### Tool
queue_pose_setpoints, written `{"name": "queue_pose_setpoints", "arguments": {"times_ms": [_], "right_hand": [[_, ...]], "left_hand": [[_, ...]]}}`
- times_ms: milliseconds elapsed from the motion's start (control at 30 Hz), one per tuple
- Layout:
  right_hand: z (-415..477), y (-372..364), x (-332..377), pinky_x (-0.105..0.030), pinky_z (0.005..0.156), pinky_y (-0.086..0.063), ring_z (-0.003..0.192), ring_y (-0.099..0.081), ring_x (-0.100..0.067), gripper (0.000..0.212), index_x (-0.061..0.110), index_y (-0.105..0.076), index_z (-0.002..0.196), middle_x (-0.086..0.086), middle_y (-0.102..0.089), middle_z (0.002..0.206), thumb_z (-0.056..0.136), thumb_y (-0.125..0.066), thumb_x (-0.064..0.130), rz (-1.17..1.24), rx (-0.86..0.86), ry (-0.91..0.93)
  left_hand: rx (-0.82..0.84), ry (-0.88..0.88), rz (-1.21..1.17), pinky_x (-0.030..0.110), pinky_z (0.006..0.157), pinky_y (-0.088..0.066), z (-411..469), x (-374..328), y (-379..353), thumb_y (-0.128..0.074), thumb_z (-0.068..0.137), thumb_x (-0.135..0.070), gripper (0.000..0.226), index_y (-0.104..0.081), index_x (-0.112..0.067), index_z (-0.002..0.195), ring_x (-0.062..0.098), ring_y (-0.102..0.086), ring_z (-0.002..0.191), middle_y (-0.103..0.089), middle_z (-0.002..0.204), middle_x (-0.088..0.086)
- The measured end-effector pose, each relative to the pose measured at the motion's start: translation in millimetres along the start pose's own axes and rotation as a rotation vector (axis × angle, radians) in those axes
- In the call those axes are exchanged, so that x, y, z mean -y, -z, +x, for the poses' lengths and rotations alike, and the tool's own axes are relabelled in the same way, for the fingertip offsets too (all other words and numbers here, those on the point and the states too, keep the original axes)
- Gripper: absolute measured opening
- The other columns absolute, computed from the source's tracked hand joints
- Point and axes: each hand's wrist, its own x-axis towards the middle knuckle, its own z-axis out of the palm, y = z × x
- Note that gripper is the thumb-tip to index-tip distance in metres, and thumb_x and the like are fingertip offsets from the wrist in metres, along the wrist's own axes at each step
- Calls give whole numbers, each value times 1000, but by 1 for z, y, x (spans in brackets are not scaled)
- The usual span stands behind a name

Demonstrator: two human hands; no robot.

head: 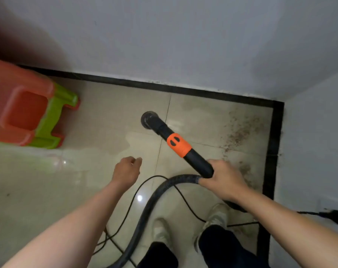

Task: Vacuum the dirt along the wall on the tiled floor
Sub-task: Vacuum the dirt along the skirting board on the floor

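The right hand (224,178) wrapped its grip round the vacuum wand (176,144), nozzle (149,119) over clean tile (106,117) — dirt (239,132) by the wall (309,122) lay untouched, the job seemingly barely begun (left hand (126,171) hung loose, empty).

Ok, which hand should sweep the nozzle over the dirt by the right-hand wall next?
Right. The right hand grips the black vacuum wand with the orange collar, and the dark dirt patch lies on its side. The left hand holds nothing.

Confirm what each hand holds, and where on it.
Right hand grips the vacuum wand at its rear end, by the hose joint, behind the orange collar. Left hand holds nothing.
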Motion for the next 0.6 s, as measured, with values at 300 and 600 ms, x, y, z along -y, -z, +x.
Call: {"name": "queue_pose_setpoints", "arguments": {"times_ms": [300,600], "right_hand": [[-50,-11,9,-30,63,-36,89,-65,-27,26,24,-57,100,0,-66,92,78,-65,36,-83,127,16],[-45,-6,-19,-31,98,-44,114,-54,-11,83,37,-44,137,16,-55,126,65,-81,54,181,-127,-82]], "left_hand": [[126,417,-747,43,60,-57,-33,-104,-18,-64,91,-18,35,-50,0,117,35,-66,92,-63,111,24],[4,552,-872,45,80,-47,5,-95,28,-51,100,-19,43,-41,-1,138,35,-56,116,-53,132,23]]}}
